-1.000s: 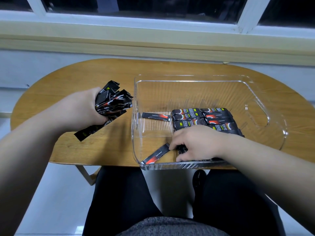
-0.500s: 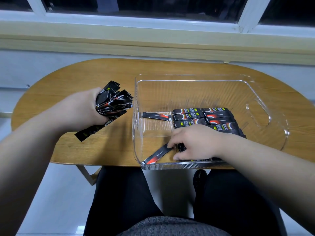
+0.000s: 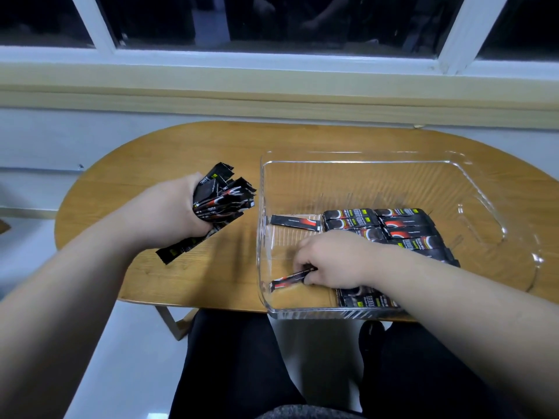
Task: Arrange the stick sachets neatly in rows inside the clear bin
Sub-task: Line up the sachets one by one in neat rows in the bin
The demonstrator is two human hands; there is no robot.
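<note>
Oval light-brown wooden surface point(image 3: 169, 152) spans mid-frame, below a white-framed window point(image 3: 272, 58). On its right half we see a transparent rectangular plastic bin point(image 3: 363, 153).

Left hand point(image 3: 178, 213): centre left of the frame, outside the bin. Its grip is clamped round a thick bundle of black stick sachets point(image 3: 220, 201) with red and white print. The ends fan toward the upper right; one sachet pokes out toward the lower left.

Right hand point(image 3: 332, 258): inside the bin, lower centre of the frame. Its grip is closed on the right end of a single slanted black-and-red sachet point(image 3: 287, 279), whose other end points at the bin's lower left corner. We cannot tell whether it is lifted off the bin floor.

Also in the bin, we record:
- laid rows of sachets point(image 3: 402, 225) in two side-by-side columns, right of centre, partly hidden by the right forearm;
- one flat sachet point(image 3: 295, 222) just left of those rows, near the left wall;
- further sachets point(image 3: 366, 300) along the near wall, under the forearm.
</note>
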